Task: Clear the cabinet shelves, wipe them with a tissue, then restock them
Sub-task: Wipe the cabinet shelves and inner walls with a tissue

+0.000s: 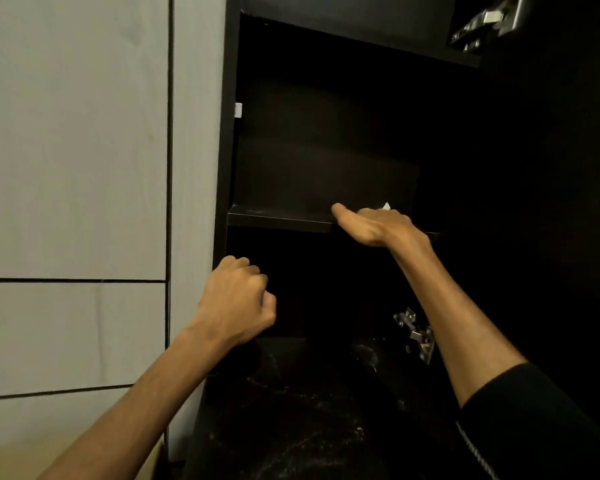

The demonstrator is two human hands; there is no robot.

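Right hand point(378, 225) presses tissue point(386, 205) flat on the level shelf point(278, 218)

a pale grey wall panel point(73, 133) fills the left half of the view. a dark vertical seam point(169, 140) runs down it, and two dark horizontal seams cross it lower down, one point(71, 280) above the other point(54, 392). a narrow pale strip point(198, 133) lies between the vertical seam and the dark furniture to its right. a small white clip point(238, 110) sits on the inner left edge of the dark frame. a metal hinge point(417, 335) shows at lower right, against dark background. a second metal hinge point(487, 24) shows at the upper right corner, partly cut by the frame edge. a tan surface point(153, 469) is visible at the bottom edge; its nature cannot be determined.
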